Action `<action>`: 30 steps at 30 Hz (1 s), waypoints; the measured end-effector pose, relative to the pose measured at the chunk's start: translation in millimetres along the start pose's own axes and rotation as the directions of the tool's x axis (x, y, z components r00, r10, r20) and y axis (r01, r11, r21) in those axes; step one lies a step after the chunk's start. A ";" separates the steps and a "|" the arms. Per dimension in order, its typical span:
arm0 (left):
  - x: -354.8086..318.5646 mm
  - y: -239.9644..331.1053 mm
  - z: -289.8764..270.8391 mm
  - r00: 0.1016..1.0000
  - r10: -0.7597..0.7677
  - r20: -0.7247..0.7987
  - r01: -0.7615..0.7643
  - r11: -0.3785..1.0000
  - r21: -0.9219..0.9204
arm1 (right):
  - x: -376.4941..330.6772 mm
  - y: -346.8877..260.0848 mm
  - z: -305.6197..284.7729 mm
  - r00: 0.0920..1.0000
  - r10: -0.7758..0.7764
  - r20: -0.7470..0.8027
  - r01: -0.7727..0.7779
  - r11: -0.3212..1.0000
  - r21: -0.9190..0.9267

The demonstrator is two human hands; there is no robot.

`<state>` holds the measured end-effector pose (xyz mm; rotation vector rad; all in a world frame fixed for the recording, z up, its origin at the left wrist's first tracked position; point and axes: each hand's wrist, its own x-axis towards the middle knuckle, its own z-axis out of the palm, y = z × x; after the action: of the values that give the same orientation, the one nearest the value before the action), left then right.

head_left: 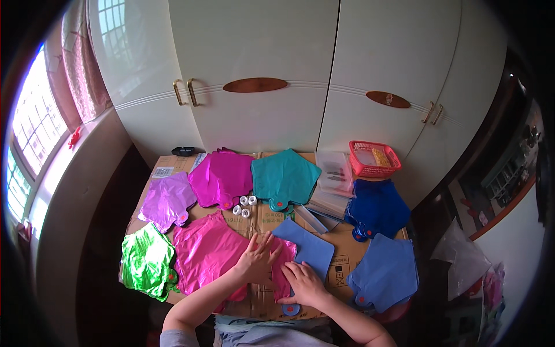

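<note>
Left hand (257, 258) spread flat, fingers apart, pressing on the pink foil balloon (208, 251). Right hand (303, 283) open too, palm down on the light blue foil balloon (309, 246), front centre of the cardboard (263, 220). Nothing gripped. Thin, light, slippery foil, probably crease-prone; best pinched at an edge or the valve tab.

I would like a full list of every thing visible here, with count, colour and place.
Foil balloons, flat: green front left; pink under the hands; lilac left; magenta and teal at back; dark blue right; light blue, one in the middle, a pile front right.
Tape rolls: about four, white, centre.
Basket: one, red, back right.
Clear bags: a stack, beside the basket.
Cardboard: brown, covering the table.
Cupboard: white, behind.
Left hand: on the pink balloon.
Right hand: on the middle light blue balloon.
</note>
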<state>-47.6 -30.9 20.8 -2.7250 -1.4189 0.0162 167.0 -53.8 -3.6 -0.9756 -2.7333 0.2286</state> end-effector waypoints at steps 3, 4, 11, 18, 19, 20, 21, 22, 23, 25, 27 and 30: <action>1.0 -3.9 16.6 0.989 0.123 -0.076 -0.133 0.980 -0.150 | -0.4 1.5 -4.6 1.000 -0.027 0.004 0.027 1.000 -0.012; 1.3 -3.4 19.2 0.989 0.133 -0.071 -0.142 0.978 -0.150 | -0.4 2.5 -6.6 0.999 -0.035 0.009 0.035 0.999 -0.017; 3.0 15.1 -0.4 0.990 0.135 0.041 -0.132 0.989 -0.058 | 4.4 60.1 -4.4 0.885 0.314 -0.343 -0.273 0.948 0.163; 5.0 21.4 -2.5 0.979 0.123 0.161 -0.121 0.992 -0.026 | 10.5 92.0 -13.7 0.798 0.594 -0.101 -0.537 0.777 0.329; 4.8 21.2 -2.4 0.978 0.119 0.169 -0.117 0.993 -0.022 | 12.9 93.6 -15.9 0.802 0.593 -0.075 -0.551 0.782 0.291; 4.2 21.8 -2.2 0.979 0.115 0.169 -0.113 0.993 -0.023 | 14.0 94.9 -17.2 0.805 0.591 -0.048 -0.563 0.787 0.251; 3.6 23.1 -1.7 0.979 0.115 0.171 -0.112 0.993 -0.024 | 12.9 98.0 -14.4 0.827 0.558 -0.071 -0.533 0.818 0.216; 3.6 23.9 -1.7 0.978 0.114 0.173 -0.112 0.993 -0.025 | 11.5 103.2 -9.2 0.848 0.522 -0.093 -0.502 0.846 0.179; 4.1 24.2 -3.0 0.977 0.113 0.180 -0.110 0.994 -0.028 | 10.4 106.1 -6.7 0.867 0.485 -0.114 -0.469 0.872 0.141; 2.6 24.1 -4.3 0.975 0.100 0.197 -0.095 0.995 -0.036 | 12.2 102.6 -15.3 0.838 0.545 0.003 -0.487 0.746 0.455; 1.4 24.8 -3.0 0.980 0.093 0.178 -0.089 0.996 -0.031 | 11.5 100.0 -16.7 0.813 0.578 0.072 -0.443 0.533 0.721; 0.3 27.1 3.6 0.990 0.092 0.105 -0.088 0.995 -0.044 | -5.6 95.8 2.0 0.773 0.630 0.073 -0.322 0.291 0.901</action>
<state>-25.4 -45.9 15.5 -2.8584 -1.3328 0.1436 228.4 16.0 -27.7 -1.2696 -1.4789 1.3417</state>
